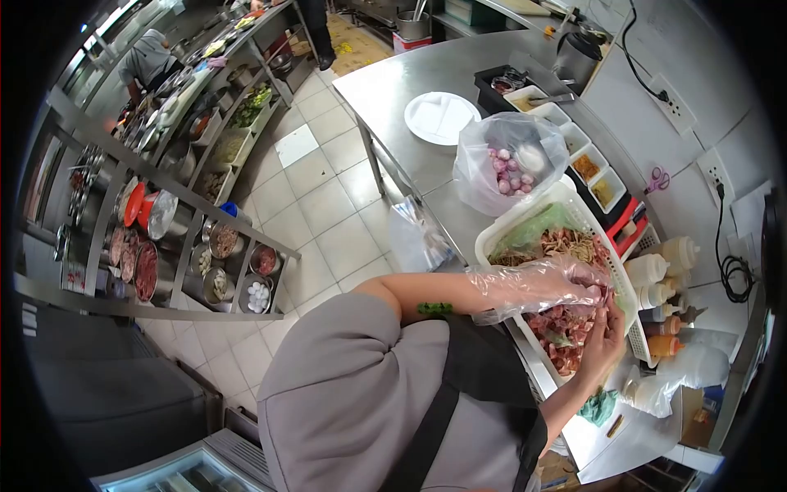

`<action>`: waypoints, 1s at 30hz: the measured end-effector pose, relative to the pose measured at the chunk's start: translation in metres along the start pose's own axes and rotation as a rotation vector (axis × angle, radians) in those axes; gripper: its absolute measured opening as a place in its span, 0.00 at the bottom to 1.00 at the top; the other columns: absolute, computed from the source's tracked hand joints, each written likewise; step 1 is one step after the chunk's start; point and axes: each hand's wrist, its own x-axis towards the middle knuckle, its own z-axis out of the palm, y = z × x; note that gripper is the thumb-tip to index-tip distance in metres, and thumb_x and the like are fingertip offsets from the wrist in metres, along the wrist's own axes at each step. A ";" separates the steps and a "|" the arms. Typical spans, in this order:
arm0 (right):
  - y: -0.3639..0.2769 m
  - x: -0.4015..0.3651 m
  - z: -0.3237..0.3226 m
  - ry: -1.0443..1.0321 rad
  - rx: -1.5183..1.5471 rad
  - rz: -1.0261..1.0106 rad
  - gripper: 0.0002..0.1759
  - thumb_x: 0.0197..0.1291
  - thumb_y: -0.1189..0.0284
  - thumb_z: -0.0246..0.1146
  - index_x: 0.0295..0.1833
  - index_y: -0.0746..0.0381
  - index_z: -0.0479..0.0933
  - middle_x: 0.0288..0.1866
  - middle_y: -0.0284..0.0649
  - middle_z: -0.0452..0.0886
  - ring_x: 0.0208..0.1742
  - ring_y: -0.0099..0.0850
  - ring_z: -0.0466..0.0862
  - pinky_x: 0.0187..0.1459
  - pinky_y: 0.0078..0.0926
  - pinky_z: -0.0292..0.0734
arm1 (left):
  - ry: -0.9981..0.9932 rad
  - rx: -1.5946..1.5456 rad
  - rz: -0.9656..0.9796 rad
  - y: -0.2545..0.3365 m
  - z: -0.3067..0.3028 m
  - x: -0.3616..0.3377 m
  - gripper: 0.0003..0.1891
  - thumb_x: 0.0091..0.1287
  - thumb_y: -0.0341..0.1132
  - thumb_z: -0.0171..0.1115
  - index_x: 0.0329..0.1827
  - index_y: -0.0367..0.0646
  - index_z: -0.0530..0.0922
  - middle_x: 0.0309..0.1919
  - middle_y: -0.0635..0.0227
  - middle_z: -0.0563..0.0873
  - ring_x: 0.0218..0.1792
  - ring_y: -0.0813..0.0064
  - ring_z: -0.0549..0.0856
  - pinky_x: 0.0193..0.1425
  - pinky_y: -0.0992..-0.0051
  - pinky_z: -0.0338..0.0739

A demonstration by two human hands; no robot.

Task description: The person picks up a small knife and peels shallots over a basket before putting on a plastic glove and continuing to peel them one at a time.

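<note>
A clear plastic glove covers my left hand [574, 283], which is over a white basket [489, 239] of food. Its fingers are closed and meet those of my bare right hand [605, 334] near the basket's far side. Something small and reddish seems pinched between both hands, but its kind is hidden by the fingers. Beneath them lie many chunks of raw red meat [566, 326]. Farther up in the basket are thin brown stick-like pieces [566, 244] and a green plastic sheet [537, 225].
Beyond the basket stand a clear bag of shallots [510, 172], a white plate [441, 117] and condiment tubs [585, 167]. Squeeze bottles [648, 269] line the wall side, near purple scissors [657, 179]. A metal shelf [190, 220] with food bowls stands left; another person [147, 61] is farther back.
</note>
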 end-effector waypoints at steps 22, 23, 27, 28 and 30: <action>-0.034 -0.022 -0.003 -0.134 0.066 -0.036 0.22 0.61 0.78 0.59 0.62 0.59 0.70 0.40 0.35 0.80 0.38 0.18 0.77 0.41 0.18 0.71 | 0.072 -0.203 -0.058 -0.050 -0.009 0.026 0.20 0.63 0.27 0.58 0.59 0.40 0.73 0.48 0.68 0.81 0.41 0.79 0.82 0.41 0.80 0.80; -0.039 -0.023 -0.003 -0.144 0.096 -0.023 0.21 0.61 0.77 0.59 0.61 0.59 0.71 0.42 0.37 0.81 0.40 0.21 0.79 0.43 0.20 0.72 | 0.055 -0.221 -0.039 -0.049 -0.007 0.026 0.20 0.63 0.26 0.58 0.59 0.40 0.73 0.49 0.67 0.80 0.41 0.79 0.82 0.42 0.79 0.80; -0.040 -0.021 -0.006 -0.146 0.071 0.000 0.20 0.60 0.76 0.60 0.59 0.59 0.73 0.46 0.41 0.82 0.45 0.29 0.82 0.47 0.25 0.73 | 0.143 -0.266 -0.022 -0.056 -0.002 0.029 0.21 0.60 0.26 0.62 0.58 0.41 0.74 0.53 0.66 0.79 0.40 0.78 0.82 0.45 0.77 0.81; -0.038 -0.020 -0.006 -0.145 0.051 0.004 0.20 0.60 0.76 0.60 0.59 0.59 0.73 0.46 0.42 0.82 0.46 0.31 0.82 0.48 0.26 0.73 | 0.130 -0.265 -0.034 -0.056 -0.004 0.029 0.21 0.60 0.27 0.63 0.58 0.41 0.74 0.50 0.67 0.80 0.40 0.78 0.82 0.45 0.78 0.81; -0.032 -0.018 -0.004 -0.123 0.039 -0.063 0.17 0.60 0.76 0.60 0.56 0.61 0.75 0.47 0.43 0.82 0.46 0.34 0.82 0.48 0.27 0.73 | 0.094 -0.282 -0.037 -0.056 -0.008 0.028 0.20 0.60 0.27 0.63 0.57 0.41 0.75 0.47 0.68 0.81 0.39 0.78 0.82 0.45 0.78 0.81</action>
